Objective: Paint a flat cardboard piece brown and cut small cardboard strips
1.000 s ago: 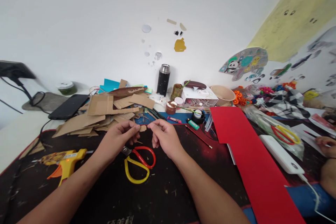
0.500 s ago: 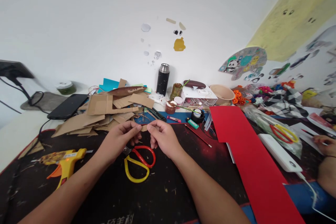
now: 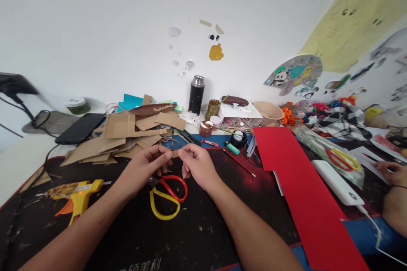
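My left hand and my right hand are raised over the black mat, close together with their fingertips pinched. A small tan scrap shows between the fingertips; whether either hand grips it, I cannot tell. Just below the hands lies a pair of scissors with one red and one yellow handle loop, its blades partly hidden by my left hand. A yellow hot glue gun rests left of my left forearm, a small orange light glowing on it. Behind my left hand is a pile of cut cardboard pieces.
Red card stretches down the right side beside a white power bank with a cable. Along the wall stand a black flask, a small jar and a white box. Another person's hand is at the far right.
The view has shifted very slightly, so the surroundings sit a little further left and up. Both hands keep nearly the same pinched pose.
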Tool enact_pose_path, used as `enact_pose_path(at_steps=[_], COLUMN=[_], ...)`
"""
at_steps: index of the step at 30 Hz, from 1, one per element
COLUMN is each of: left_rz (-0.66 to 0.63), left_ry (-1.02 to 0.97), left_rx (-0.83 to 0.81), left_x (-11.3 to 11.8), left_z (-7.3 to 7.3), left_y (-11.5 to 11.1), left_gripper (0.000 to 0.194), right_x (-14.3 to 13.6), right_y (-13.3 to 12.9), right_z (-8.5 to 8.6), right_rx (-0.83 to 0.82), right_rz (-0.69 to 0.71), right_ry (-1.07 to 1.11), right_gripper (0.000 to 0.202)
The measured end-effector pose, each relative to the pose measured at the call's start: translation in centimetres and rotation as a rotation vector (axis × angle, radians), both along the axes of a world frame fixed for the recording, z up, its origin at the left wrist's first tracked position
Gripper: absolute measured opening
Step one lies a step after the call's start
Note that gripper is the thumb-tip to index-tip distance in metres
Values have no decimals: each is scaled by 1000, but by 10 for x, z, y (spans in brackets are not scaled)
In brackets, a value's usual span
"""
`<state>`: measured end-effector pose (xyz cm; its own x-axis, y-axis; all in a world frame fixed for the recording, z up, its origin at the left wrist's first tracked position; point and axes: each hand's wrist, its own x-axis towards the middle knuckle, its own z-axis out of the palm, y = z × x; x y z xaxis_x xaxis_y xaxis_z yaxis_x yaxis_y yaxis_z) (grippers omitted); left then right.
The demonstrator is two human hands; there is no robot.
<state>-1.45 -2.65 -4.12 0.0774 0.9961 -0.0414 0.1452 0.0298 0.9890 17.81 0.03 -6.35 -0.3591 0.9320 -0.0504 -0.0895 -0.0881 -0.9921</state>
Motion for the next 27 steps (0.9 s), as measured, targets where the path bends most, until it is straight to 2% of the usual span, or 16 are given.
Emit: enact_pose_path(at_steps=[3, 10, 16, 27], left_rz=[-22, 54, 181, 181], left_ry=[26, -13, -103, -45], left_rx=[-7, -3, 24, 66], left_x=[0, -2, -6, -7], left_z=[1, -3, -5, -5], left_y=[-1, 2, 5, 6], left_gripper=[63, 65, 75, 74], right_x=[-1, -3, 0, 6], right_y=[-1, -3, -2, 4], right_z=[-1, -5, -1, -2], right_rx=[11, 5, 9, 120], right_rz=[-6, 32, -15, -55], right_ry=[-17, -49, -105, -287], right_gripper=[40, 31, 22, 19])
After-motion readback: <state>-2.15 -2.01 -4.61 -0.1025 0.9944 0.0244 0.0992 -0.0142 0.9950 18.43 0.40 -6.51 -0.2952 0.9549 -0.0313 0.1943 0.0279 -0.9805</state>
